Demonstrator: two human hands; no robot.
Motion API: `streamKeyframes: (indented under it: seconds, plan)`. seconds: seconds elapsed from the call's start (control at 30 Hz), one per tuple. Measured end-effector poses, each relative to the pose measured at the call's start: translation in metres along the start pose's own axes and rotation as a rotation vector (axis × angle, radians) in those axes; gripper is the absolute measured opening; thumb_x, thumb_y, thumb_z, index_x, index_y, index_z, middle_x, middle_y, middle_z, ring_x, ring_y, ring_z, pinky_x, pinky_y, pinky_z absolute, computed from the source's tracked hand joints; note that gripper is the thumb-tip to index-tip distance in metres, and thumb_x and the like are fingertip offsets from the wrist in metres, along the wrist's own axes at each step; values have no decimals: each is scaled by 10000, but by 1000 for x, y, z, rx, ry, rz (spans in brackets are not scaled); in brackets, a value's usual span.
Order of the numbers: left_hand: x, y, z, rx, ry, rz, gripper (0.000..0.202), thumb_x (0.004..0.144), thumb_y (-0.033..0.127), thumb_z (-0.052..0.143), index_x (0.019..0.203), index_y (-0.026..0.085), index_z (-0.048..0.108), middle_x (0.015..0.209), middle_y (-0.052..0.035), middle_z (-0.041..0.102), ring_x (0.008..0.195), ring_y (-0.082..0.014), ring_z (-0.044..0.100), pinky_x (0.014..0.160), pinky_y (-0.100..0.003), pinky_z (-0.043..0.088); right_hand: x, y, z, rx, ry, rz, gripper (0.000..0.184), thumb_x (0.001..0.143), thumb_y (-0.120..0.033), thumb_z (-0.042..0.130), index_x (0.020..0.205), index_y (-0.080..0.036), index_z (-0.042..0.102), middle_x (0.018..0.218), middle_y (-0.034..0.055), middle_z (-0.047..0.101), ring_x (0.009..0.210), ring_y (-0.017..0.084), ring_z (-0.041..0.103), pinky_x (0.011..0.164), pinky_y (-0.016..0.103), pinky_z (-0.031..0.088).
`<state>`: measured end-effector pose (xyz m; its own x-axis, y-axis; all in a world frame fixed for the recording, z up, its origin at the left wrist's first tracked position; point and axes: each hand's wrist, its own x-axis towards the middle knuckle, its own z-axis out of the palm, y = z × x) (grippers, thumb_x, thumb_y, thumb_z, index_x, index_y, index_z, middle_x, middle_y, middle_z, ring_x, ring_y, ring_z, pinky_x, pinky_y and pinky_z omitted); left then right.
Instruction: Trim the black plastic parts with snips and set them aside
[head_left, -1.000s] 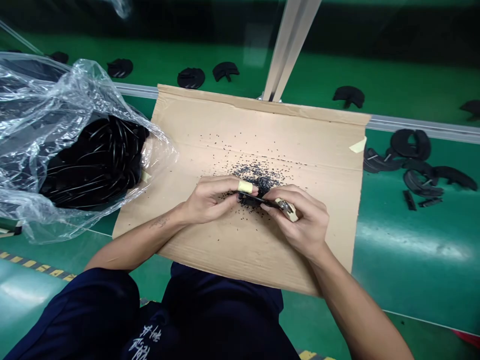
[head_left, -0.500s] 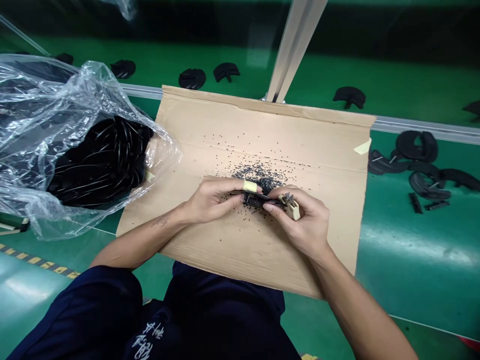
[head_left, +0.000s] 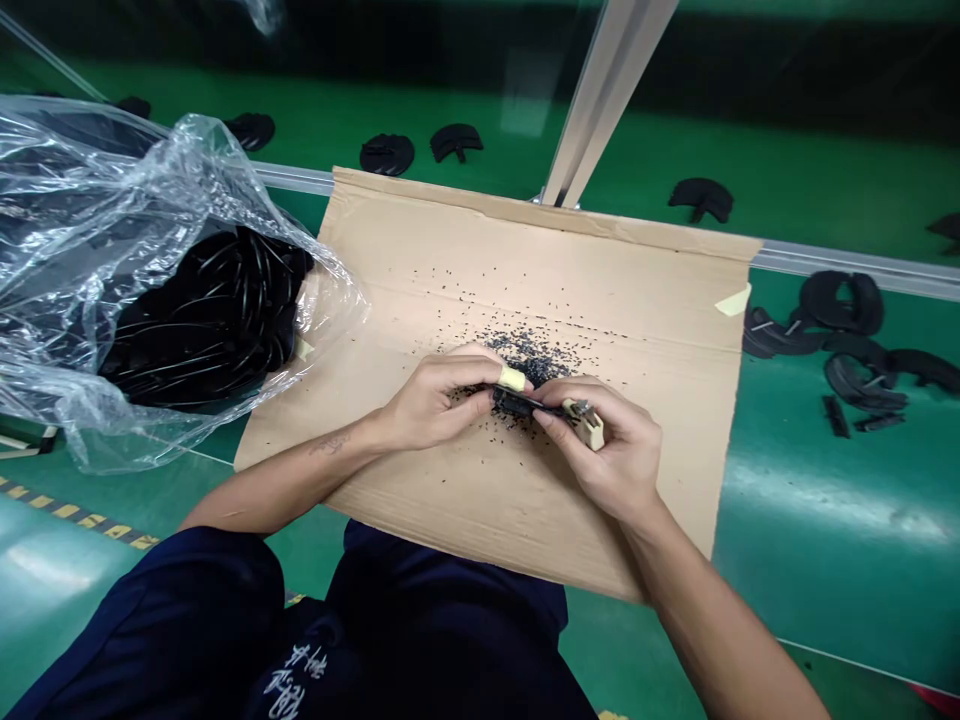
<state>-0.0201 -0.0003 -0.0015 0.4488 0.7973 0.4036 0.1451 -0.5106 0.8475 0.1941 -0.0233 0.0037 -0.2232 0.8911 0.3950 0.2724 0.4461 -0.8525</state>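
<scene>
My left hand [head_left: 431, 402] pinches a small black plastic part [head_left: 517, 404] over a sheet of brown cardboard [head_left: 465, 260]; its forefinger tip is wrapped in yellowish tape. My right hand [head_left: 615, 450] is closed on a small tool with a tan handle [head_left: 591, 424], its tip against the same black part. A heap of tiny black trimmings [head_left: 534, 352] lies on the cardboard just beyond my fingers.
A clear plastic bag [head_left: 112, 210] full of black curved parts [head_left: 202, 320] lies at the left. More black parts [head_left: 847, 330] are piled on the green surface at the right, others beyond a metal rail [head_left: 855, 262]. A slanted metal post [head_left: 600, 90] rises behind the cardboard.
Both hands stay together on the black part with only small finger shifts. The view has drifted slightly, so everything sits a little lower and to the right.
</scene>
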Motion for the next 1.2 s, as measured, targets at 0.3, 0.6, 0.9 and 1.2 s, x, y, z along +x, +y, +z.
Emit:
streamKeyframes:
  seconds: [0.3,0.6,0.9,1.2]
  plan:
    - [1,-7,-4,-453,80,-478,371,992,507,542,1173,189,603,898,-42,695,709,-119,665,577,-222,533,-4,10,-6,-514,86,-485,299,860,-79,666,1060,-298,707,1005,30,801,894,231,708,734,396,602]
    - [4,-7,6,-701,17,-639,349,888,434,728,1055,151,609,817,-21,695,633,-106,668,541,-195,581,-4,10,2,-527,101,-438,283,862,-96,688,1062,-295,710,1059,58,755,957,227,675,777,400,591]
    - [-1,-5,2,-373,-37,-371,364,940,338,676,1259,197,571,1097,-72,696,967,-166,688,782,-243,604,3,3,-4,127,19,304,194,897,-376,715,982,-213,655,711,-30,585,605,126,547,545,256,483]
    - [-6,-2,4,-47,-133,-338,431,983,311,588,1398,216,524,1147,-96,696,707,-117,655,638,-234,577,-3,-3,6,4,116,255,150,871,-321,730,938,-219,643,747,-28,621,601,126,524,587,275,477]
